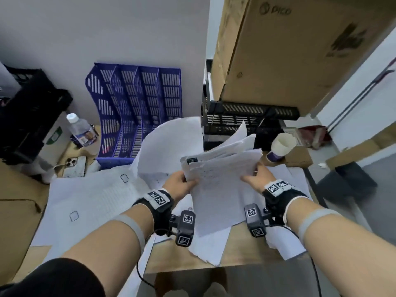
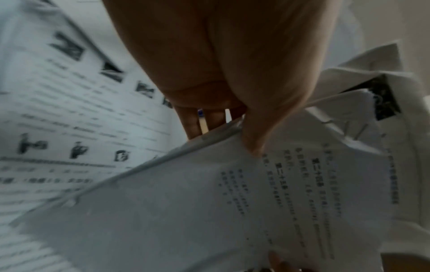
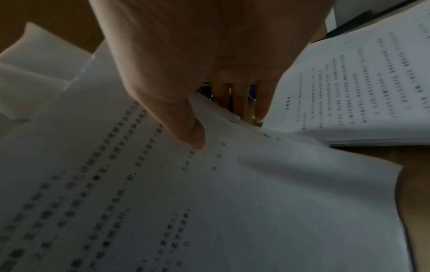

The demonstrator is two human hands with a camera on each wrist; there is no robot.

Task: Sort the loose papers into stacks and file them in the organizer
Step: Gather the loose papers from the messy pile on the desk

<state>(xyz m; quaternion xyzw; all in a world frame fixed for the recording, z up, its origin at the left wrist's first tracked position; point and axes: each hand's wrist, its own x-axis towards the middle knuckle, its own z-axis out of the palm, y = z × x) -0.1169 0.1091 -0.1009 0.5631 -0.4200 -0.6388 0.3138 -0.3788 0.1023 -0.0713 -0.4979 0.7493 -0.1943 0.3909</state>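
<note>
A stack of printed white papers (image 1: 222,179) is held above the desk between both hands. My left hand (image 1: 182,184) grips its left edge, thumb on top (image 2: 253,147), fingers underneath. My right hand (image 1: 256,175) grips the right edge, thumb pressed on the top sheet (image 3: 195,139). The sheets fan out unevenly at the far end. A blue slotted file organizer (image 1: 137,112) stands against the wall behind the stack, its compartments showing no papers. More loose sheets (image 1: 96,198) lie spread over the desk on the left, and one curled sheet (image 1: 171,144) rises in front of the organizer.
A black mesh tray (image 1: 246,118) and a large cardboard box (image 1: 289,52) stand at the back right. A paper cup (image 1: 280,146) sits right of the stack. A water bottle (image 1: 82,130), a phone (image 1: 74,166) and a black crate (image 1: 27,116) are at the left.
</note>
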